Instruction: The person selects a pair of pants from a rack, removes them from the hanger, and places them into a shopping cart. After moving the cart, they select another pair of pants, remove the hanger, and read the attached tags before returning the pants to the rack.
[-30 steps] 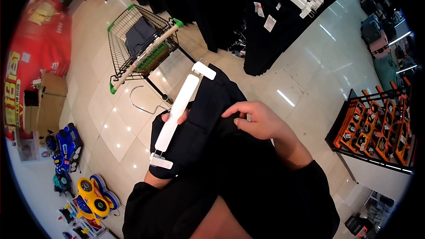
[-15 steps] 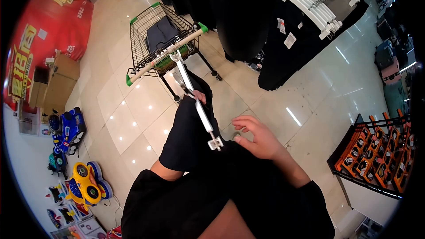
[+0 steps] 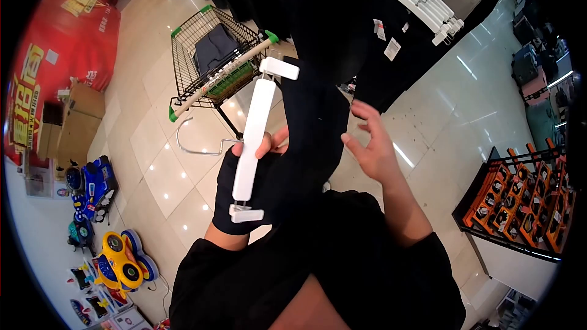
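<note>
My left hand (image 3: 263,147) grips a white clip hanger (image 3: 253,140) by its middle bar, thumb over the bar. Its metal hook (image 3: 199,150) points left, and a white clip sits at each end of the bar. A dark garment (image 3: 315,122), perhaps trousers, hangs beside the hanger; black cloth (image 3: 244,201) also covers my left forearm. Whether either clip holds cloth I cannot make out. To the right of the garment, my right hand (image 3: 374,150) is raised with fingers apart, holding nothing.
Ahead on the left stands a shopping cart (image 3: 223,95) with folded dark clothing (image 3: 215,49) inside. Racks of black garments with white hangers (image 3: 422,9) stand ahead to the right. An orange-and-black display (image 3: 513,198) is at right; toy vehicles (image 3: 125,261) and cardboard boxes (image 3: 79,119) line the left.
The hanger has turned so its bar faces me broadside and its hook points left. More of the dark garment shows to its right. My right hand has moved up and forward.
</note>
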The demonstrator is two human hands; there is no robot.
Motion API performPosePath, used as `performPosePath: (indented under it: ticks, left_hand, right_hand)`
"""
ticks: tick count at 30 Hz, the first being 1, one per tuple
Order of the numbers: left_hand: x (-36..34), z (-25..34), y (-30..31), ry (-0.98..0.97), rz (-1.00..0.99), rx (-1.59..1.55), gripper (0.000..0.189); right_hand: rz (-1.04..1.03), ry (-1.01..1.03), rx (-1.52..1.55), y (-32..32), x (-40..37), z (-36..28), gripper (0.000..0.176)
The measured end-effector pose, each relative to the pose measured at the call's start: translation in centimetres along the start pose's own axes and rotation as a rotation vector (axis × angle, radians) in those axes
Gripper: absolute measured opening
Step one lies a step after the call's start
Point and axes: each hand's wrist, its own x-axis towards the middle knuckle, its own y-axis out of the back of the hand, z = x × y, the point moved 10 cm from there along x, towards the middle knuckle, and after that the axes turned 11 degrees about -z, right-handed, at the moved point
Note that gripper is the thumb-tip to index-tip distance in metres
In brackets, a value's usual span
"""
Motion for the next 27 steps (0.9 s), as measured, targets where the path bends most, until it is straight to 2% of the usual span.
performPosePath:
  ticks: [2,3,4,5,7,8,10,11,13,14,15,19,22,24,26,27]
  left_hand:
    - [0.0,-0.6,-0.8,0.075,-0.147,-0.244,0.049]
    - [-0.1,-0.9,-0.8,0.115,-0.227,-0.374,0.052]
    - [-1.1,-1.1,1.3,0.135,-0.073,-0.333,0.056]
    - [-1.3,-1.5,1.7,0.173,-0.221,-0.382,0.057]
    - [-1.8,-1.8,1.2,0.212,-0.367,-0.435,0.058]
    - [-2.4,-2.1,1.7,0.22,-0.305,-0.43,0.056]
    - [-2.8,-2.4,2.3,0.222,-0.244,-0.429,0.053]
    - [-3.0,-2.5,2.3,0.225,-0.26,-0.486,0.054]
    - [-3.3,-2.6,1.4,0.222,-0.27,-0.546,0.054]
    - [-3.2,-2.6,1.4,0.21,-0.201,-0.512,0.058]
    - [-3.0,-2.6,1.5,0.2,-0.133,-0.476,0.063]
    - [-2.6,-2.7,1.2,0.199,-0.162,-0.525,0.065]
    - [-2.9,-2.9,1.5,0.228,-0.204,-0.539,0.063]
    - [-2.5,-2.4,0.1,0.199,-0.268,-0.541,0.053]
    - [-2.6,-1.7,0.4,0.204,-0.389,-0.423,0.053]
    - [-2.6,-1.2,0.8,0.184,-0.383,-0.403,0.053]
  right_hand:
    - [0.076,0.126,-0.166,1.6,0.5,-1.4,0.065]
    - [0.031,0.126,-0.147,1.8,0.7,-2.2,0.073]
    - [0.03,0.12,-0.148,2.0,0.7,-2.5,0.073]
    - [-0.057,0.035,0.05,1.4,0.8,-1.5,0.074]
    - [-0.246,-0.039,0.508,-0.4,0.8,-1.5,0.069]
    - [-0.246,-0.043,0.508,-0.3,0.6,-1.6,0.069]
    - [-0.467,-0.106,0.794,-2.9,-0.5,-2.0,0.052]
    - [-0.462,-0.077,0.791,-2.9,-0.9,-2.8,0.036]
    - [-0.444,-0.152,0.809,-3.0,-1.5,-3.5,0.033]
    - [-0.418,-0.218,0.825,-3.0,-1.7,-3.2,0.03]
    - [-0.419,-0.22,0.824,-3.1,-1.8,-3.2,0.03]
    - [-0.364,-0.202,0.794,-3.0,-1.8,-3.3,0.032]
    - [-0.353,-0.155,0.754,-3.0,-1.6,-3.4,0.032]
    - [-0.345,-0.112,0.718,-2.8,-1.3,-2.9,0.033]
    - [-0.326,-0.064,0.769,-3.0,-1.0,-1.0,0.043]
    - [-0.363,-0.042,0.811,-3.4,-1.0,0.2,0.047]
